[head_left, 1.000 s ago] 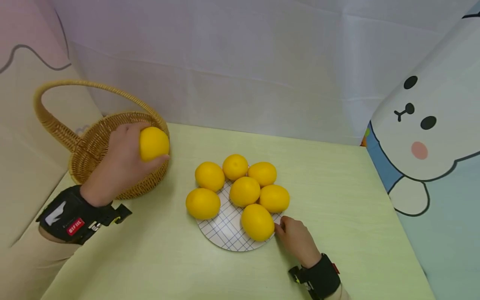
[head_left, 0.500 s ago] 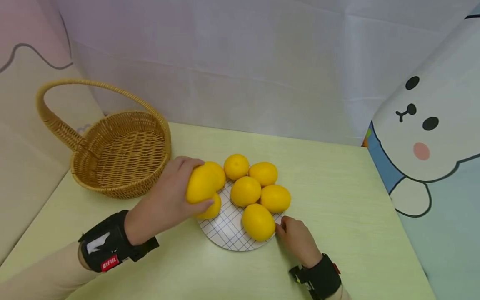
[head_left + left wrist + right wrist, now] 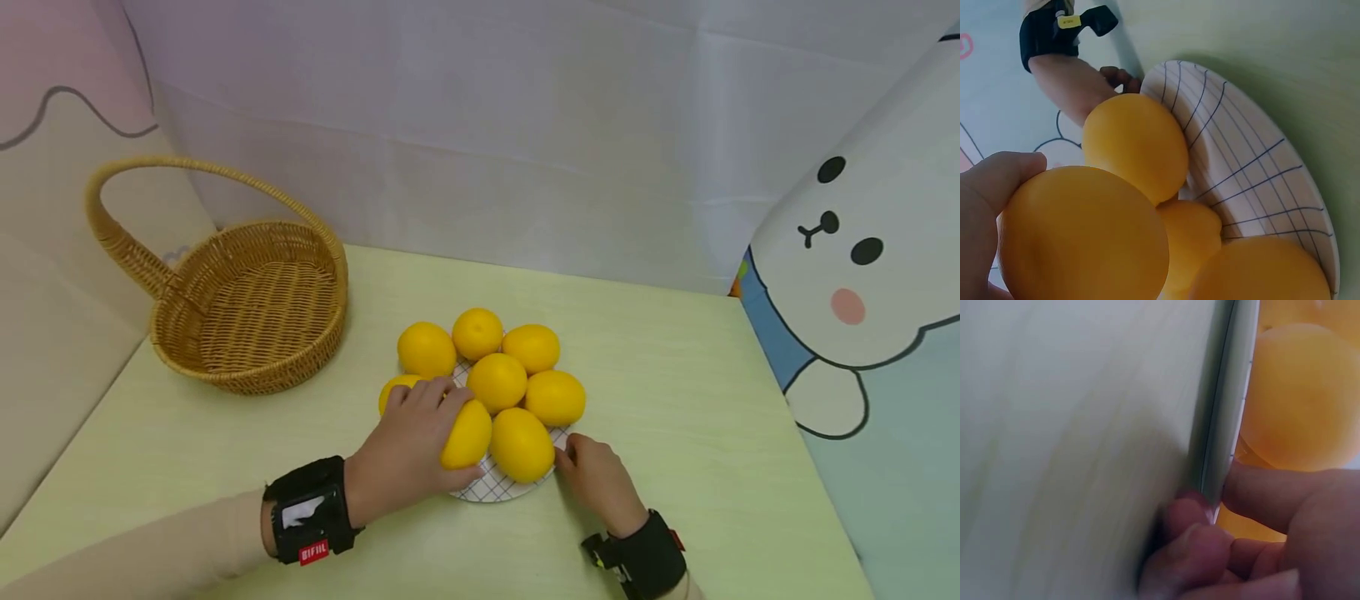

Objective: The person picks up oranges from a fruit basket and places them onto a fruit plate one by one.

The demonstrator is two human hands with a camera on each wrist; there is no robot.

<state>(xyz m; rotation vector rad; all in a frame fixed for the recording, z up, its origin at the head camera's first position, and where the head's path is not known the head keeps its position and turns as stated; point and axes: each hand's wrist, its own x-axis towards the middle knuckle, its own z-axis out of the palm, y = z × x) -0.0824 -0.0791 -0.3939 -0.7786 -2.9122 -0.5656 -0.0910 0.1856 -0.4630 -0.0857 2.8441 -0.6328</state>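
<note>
My left hand (image 3: pixel 405 446) grips a yellow lemon (image 3: pixel 468 435) over the front left of a white plate (image 3: pixel 486 488) with a blue grid. In the left wrist view the thumb curls along the side of this lemon (image 3: pixel 1085 237). Several more lemons (image 3: pixel 497 382) lie on the plate, one partly hidden behind the left hand. At the plate's right front edge, my right hand (image 3: pixel 600 483) pinches the rim. The right wrist view has its thumb on the upper side of the rim (image 3: pixel 1240 406) and curled fingers below, beside a lemon (image 3: pixel 1304 394).
A wicker basket (image 3: pixel 247 379) with a tall arched handle stands at the back left of the pale yellow table (image 3: pixel 660 358), nothing lying on its woven bottom. White cloth (image 3: pixel 480 167) hangs behind the table, and a cartoon-printed cloth (image 3: pixel 847 308) borders the right side.
My left hand has carried its lemon from over the basket rightward and toward me, to the plate's front left. My right hand has stayed at the plate rim.
</note>
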